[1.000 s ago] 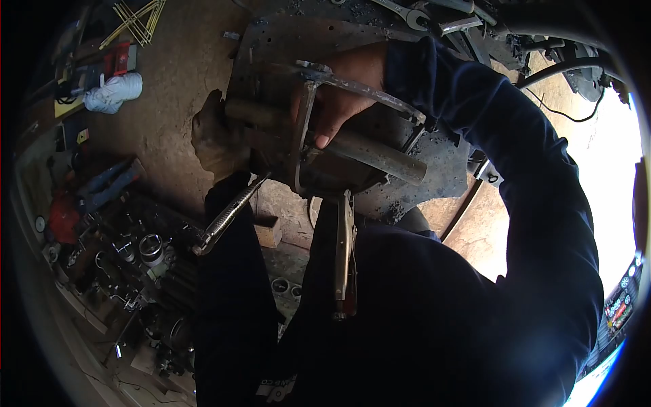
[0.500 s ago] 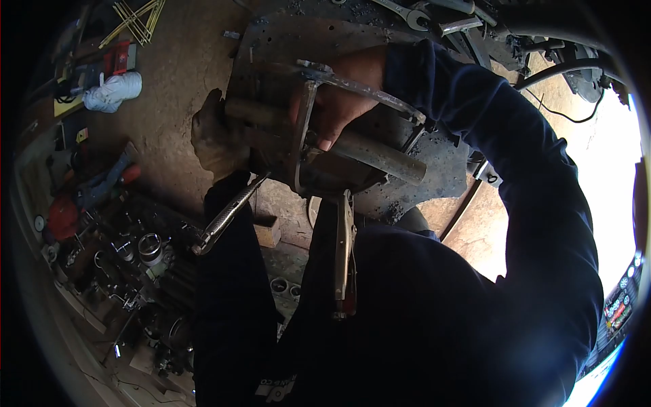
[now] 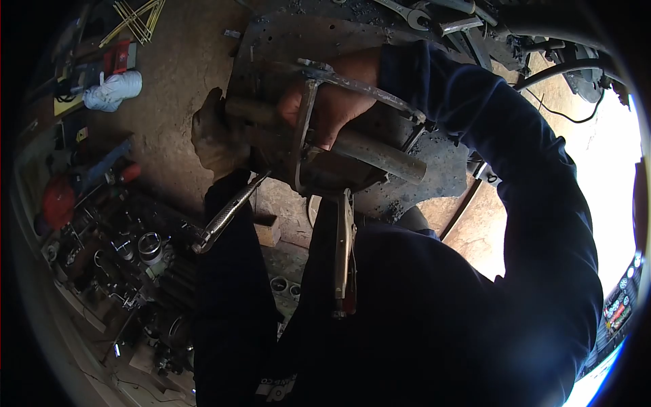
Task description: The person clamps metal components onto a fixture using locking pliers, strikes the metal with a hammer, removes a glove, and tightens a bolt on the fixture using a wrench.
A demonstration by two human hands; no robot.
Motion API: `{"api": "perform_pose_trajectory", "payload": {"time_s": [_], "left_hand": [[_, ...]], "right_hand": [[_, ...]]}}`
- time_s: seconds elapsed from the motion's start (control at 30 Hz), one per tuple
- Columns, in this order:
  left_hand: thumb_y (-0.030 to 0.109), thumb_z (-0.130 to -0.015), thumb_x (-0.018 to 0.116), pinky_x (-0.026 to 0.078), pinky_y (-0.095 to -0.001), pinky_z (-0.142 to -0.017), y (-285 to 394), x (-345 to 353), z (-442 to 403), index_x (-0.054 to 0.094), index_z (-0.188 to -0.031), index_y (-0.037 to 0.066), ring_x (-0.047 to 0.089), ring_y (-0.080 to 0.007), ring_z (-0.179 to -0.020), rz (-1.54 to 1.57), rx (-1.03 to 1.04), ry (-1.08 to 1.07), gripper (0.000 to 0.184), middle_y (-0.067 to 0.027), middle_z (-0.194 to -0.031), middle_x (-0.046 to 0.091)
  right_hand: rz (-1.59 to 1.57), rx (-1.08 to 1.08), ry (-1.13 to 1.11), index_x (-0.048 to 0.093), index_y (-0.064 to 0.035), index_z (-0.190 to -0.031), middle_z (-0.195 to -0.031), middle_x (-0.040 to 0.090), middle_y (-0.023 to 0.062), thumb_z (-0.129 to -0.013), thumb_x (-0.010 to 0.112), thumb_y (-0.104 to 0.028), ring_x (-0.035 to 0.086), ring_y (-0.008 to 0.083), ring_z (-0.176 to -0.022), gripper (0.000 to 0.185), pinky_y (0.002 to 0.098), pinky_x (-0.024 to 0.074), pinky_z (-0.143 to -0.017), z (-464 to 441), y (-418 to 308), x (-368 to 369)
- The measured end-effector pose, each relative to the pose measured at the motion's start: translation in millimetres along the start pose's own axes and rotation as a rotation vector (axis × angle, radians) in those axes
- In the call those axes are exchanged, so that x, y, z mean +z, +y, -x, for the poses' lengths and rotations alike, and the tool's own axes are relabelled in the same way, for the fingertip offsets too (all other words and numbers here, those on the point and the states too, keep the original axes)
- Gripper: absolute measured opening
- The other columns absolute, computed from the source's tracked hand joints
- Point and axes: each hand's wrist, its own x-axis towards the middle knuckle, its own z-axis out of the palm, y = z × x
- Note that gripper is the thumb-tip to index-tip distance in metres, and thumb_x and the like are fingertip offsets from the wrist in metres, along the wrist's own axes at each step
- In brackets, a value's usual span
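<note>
My right hand point(image 3: 332, 102) reaches inside a welded metal frame point(image 3: 305, 129), fingers bent and pressed together near a round metal pipe point(image 3: 383, 157). What the fingertips hold is hidden. My left hand point(image 3: 218, 139), dark and in shadow, is curled at the left end of the work, beside the pipe's far end; its grip is mostly hidden. Locking pliers point(image 3: 344, 254) hang from the frame's near edge with their jaws against it. A second tool with a textured metal handle point(image 3: 230, 214) slants across my left sleeve.
Beneath the work lies a dark steel plate point(image 3: 441, 180) with holes and metal crumbs. A wrench point(image 3: 407, 15) rests at its back edge. Engine-like parts point(image 3: 152, 251) crowd the lower left. A white cloth bundle point(image 3: 115, 91) and yellow sticks point(image 3: 135, 24) are at the upper left.
My right hand has shifted slightly left, with its knuckles now showing past the frame's upright. A red and blue shape at the left has moved a little upward. My left hand stays put.
</note>
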Motion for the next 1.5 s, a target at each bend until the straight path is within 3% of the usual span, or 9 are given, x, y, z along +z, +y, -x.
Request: {"api": "perform_pose_trajectory", "payload": {"time_s": [0.07, 0.27, 0.33, 0.43, 0.67, 0.8, 1.1, 1.17, 1.5], "left_hand": [[0.028, -0.09, 0.069, 0.056, -0.0486, -0.083, -3.4, 0.8, -0.4, 0.067, -0.127, 0.012, 0.068, -0.0373, -0.1, -0.014, -0.003, -0.006, 0.04, -0.0162, -0.105, 0.07], [0.026, -0.092, 0.068, 0.054, -0.0488, -0.088, 7.8, -6.5, -1.9, 0.066, -0.127, 0.012, 0.067, -0.036, -0.101, -0.024, 0.015, -0.051, 0.038, -0.0134, -0.107, 0.072], [0.027, -0.086, 0.073, 0.053, -0.0475, -0.091, 5.6, -7.9, -3.2, 0.064, -0.13, 0.001, 0.067, -0.038, -0.103, -0.007, 0.047, -0.065, 0.051, -0.0183, -0.11, 0.071], [0.026, -0.092, 0.067, 0.054, -0.0474, -0.089, -1.6, -2.2, -0.5, 0.065, -0.128, 0.011, 0.066, -0.0355, -0.104, 0.008, 0.066, -0.018, 0.039, -0.0133, -0.108, 0.072], [0.028, -0.091, 0.067, 0.053, -0.0477, -0.09, -0.5, -1.9, 0.7, 0.064, -0.13, 0.011, 0.066, -0.0365, -0.105, 0.003, 0.027, -0.037, 0.042, -0.0159, -0.11, 0.071], [0.028, -0.091, 0.066, 0.053, -0.0481, -0.09, -1.9, -1.3, -0.6, 0.064, -0.13, 0.012, 0.066, -0.0372, -0.105, 0.001, 0.027, -0.026, 0.042, -0.0167, -0.111, 0.07], [0.03, -0.092, 0.066, 0.054, -0.0492, -0.089, 0.9, -4.1, -1.4, 0.064, -0.129, 0.012, 0.066, -0.0372, -0.104, 0.004, 0.007, -0.054, 0.042, -0.0163, -0.11, 0.07], [0.03, -0.092, 0.066, 0.054, -0.0493, -0.089, -1.0, -1.9, -1.7, 0.064, -0.129, 0.012, 0.066, -0.0373, -0.103, 0.042, 0.03, -0.039, 0.042, -0.0165, -0.11, 0.07], [0.031, -0.093, 0.065, 0.054, -0.0491, -0.088, 1.6, -4.2, -2.3, 0.065, -0.13, 0.012, 0.067, -0.038, -0.103, -0.016, -0.028, -0.063, 0.041, -0.0169, -0.109, 0.07]], "right_hand": [[0.054, -0.034, 0.001, 0.066, -0.0018, -0.118, -0.101, 0.071, 0.0084, -0.081, 0.087, -0.021, 0.065, 0.0177, -0.093, 0.047, 0.0347, 0.053, -0.081, -1.7, 1.3, 0.6], [-0.042, -0.041, -0.007, 0.066, -0.0029, -0.122, -0.106, 0.072, 0.0094, -0.082, 0.086, -0.022, 0.065, 0.019, -0.099, 0.049, 0.0356, 0.0517, -0.087, 0.5, 5.5, 5.5], [-0.049, -0.037, -0.018, 0.066, -0.0033, -0.124, -0.107, 0.072, 0.0098, -0.082, 0.086, -0.023, 0.065, 0.0195, -0.101, 0.05, 0.0359, 0.0512, -0.089, -1.1, 7.7, 2.5], [-0.065, -0.04, -0.023, 0.066, -0.0038, -0.126, -0.11, 0.072, 0.0103, -0.083, 0.085, -0.024, 0.064, 0.0202, -0.104, 0.051, 0.0364, 0.0506, -0.091, -0.8, 8.3, 1.8], [-0.18, 0.012, -0.012, 0.065, -0.0051, -0.13, -0.115, 0.073, 0.0115, -0.084, 0.084, -0.025, 0.064, 0.0218, -0.111, 0.053, 0.0375, 0.049, -0.098, 5.5, 8.1, 1.6], [-0.101, -0.107, -0.066, 0.067, -0.0029, -0.12, -0.103, 0.071, 0.0083, -0.08, 0.088, -0.023, 0.065, 0.0187, -0.098, 0.049, 0.0363, 0.0522, -0.086, -4.1, 16.1, 1.7], [-0.22, -0.12, 0.031, 0.064, -0.0042, -0.13, -0.116, 0.073, 0.011, -0.086, 0.083, -0.023, 0.065, 0.0233, -0.112, 0.051, 0.0362, 0.0501, -0.098, 1.5, 9.0, 3.1], [0.005, 0.032, -0.003, 0.065, -0.0039, -0.131, -0.118, 0.072, 0.0111, -0.087, 0.081, -0.022, 0.064, 0.023, -0.114, 0.05, 0.0371, 0.0487, -0.101, 5.8, -5.2, -2.6], [0.061, -0.081, 0.019, 0.066, -0.0063, -0.131, -0.123, 0.071, 0.013, -0.088, 0.08, -0.032, 0.063, 0.0251, -0.117, 0.053, 0.0403, 0.0482, -0.101, 5.8, 4.7, -2.9]]}}
